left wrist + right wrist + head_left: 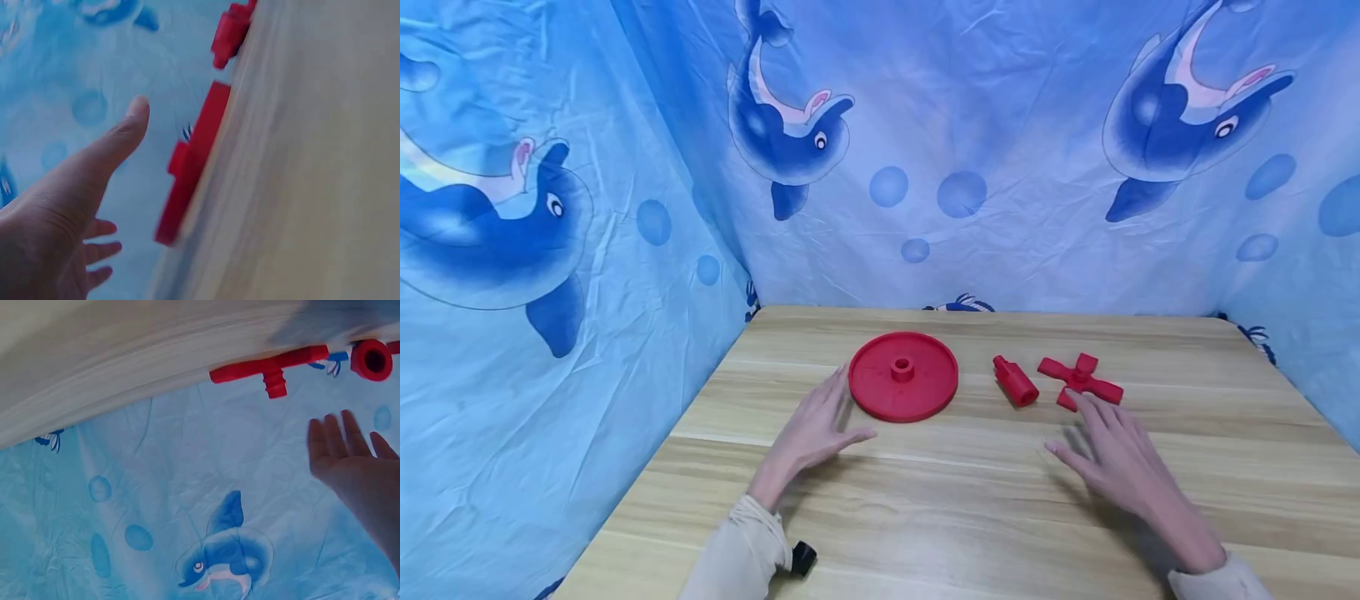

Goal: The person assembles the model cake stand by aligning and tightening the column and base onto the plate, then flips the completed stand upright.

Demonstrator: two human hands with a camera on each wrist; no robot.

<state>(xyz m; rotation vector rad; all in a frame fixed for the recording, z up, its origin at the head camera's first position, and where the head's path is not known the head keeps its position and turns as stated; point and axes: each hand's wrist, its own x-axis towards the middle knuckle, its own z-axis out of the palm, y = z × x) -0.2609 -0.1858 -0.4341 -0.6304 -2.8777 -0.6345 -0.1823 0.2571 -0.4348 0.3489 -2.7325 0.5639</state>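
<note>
Three red parts lie on the wooden table. A round disc [880, 396] with a raised rim and a hollow hub at its centre is on the left. Right of it lies a short cylinder [1017, 383] with a narrow neck and an open end. Farther right is a four-armed cross piece [1081, 379] with a ridged stub, seen side-on in the right wrist view. My left hand [812, 425] has its fingers extended beside the disc's left edge, thumb spread, holding nothing. My right hand [1112, 454] is near the cross piece, fingertips overlapping its near arm in the head view, also holding nothing.
Blue dolphin-print cloth [1022, 250] hangs behind the table [940, 517] and along both sides. A small black object [803, 559] sits at the left sleeve cuff.
</note>
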